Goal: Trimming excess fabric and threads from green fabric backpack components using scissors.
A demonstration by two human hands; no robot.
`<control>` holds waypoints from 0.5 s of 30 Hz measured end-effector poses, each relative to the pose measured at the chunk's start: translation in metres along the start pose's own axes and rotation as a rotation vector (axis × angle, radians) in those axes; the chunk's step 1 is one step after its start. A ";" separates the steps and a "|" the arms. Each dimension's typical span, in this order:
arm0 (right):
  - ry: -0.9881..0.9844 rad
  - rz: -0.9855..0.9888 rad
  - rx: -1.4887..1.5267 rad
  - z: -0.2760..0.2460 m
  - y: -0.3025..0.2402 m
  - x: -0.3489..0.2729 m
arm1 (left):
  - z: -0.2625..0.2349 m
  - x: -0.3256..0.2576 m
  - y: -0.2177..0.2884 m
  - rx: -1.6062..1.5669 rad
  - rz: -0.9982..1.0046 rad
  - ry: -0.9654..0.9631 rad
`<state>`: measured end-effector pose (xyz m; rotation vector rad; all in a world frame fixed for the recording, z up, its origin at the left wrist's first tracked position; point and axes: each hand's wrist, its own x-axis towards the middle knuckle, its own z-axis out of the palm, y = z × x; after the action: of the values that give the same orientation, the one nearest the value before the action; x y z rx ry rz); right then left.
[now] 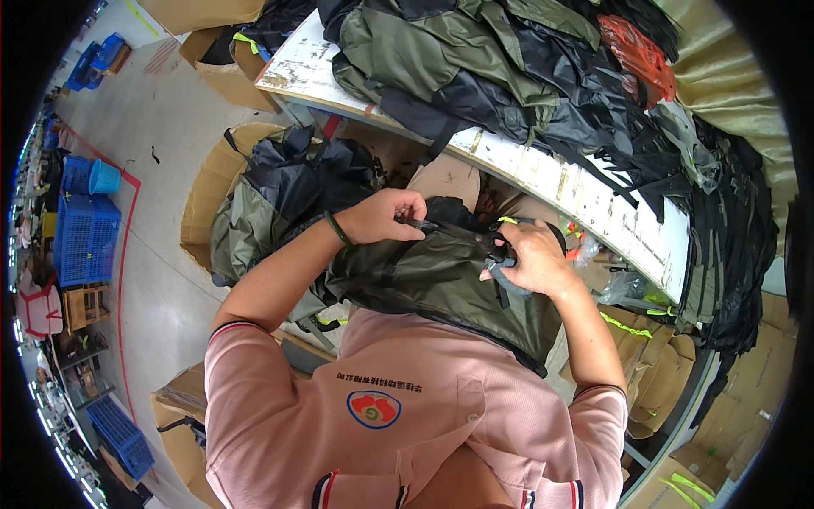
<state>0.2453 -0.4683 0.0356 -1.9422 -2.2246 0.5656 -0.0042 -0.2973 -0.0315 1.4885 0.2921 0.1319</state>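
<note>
An olive-green and black fabric bag (424,276) lies slack across my lap. My left hand (386,219) is closed in a pinch at its dark upper edge, thumb and forefinger together on the fabric. At the right end of the bag, my right hand (534,259) curls around a grey curved-handled thing (510,276). Its working end is hidden by the fingers, so I cannot tell its exact kind. A bit of neon-yellow cord (507,220) shows beside the right fingers.
A white worktable (593,216) ahead carries a pile of olive and black bags (475,68) and an orange-red plastic bag (636,59). More bags fill a cardboard box (208,191) at my left. Black straps (738,229) hang at the right; blue crates (87,239) stand far left.
</note>
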 end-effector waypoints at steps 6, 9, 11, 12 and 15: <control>0.003 -0.015 0.050 0.004 -0.011 0.007 | 0.001 -0.001 -0.003 -0.046 0.018 0.001; 0.016 -0.037 0.028 0.004 -0.012 0.008 | -0.001 -0.002 -0.003 -0.070 0.029 0.007; -0.002 -0.038 0.035 0.002 -0.013 0.008 | -0.003 -0.004 -0.004 -0.061 -0.025 -0.021; -0.003 -0.037 0.034 0.002 -0.013 0.008 | -0.003 -0.004 -0.003 -0.063 -0.023 -0.021; -0.016 -0.026 0.037 0.004 -0.013 0.008 | -0.001 -0.004 -0.003 -0.060 -0.020 -0.022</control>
<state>0.2310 -0.4626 0.0358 -1.8949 -2.2293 0.6165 -0.0090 -0.2973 -0.0338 1.4260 0.2831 0.1071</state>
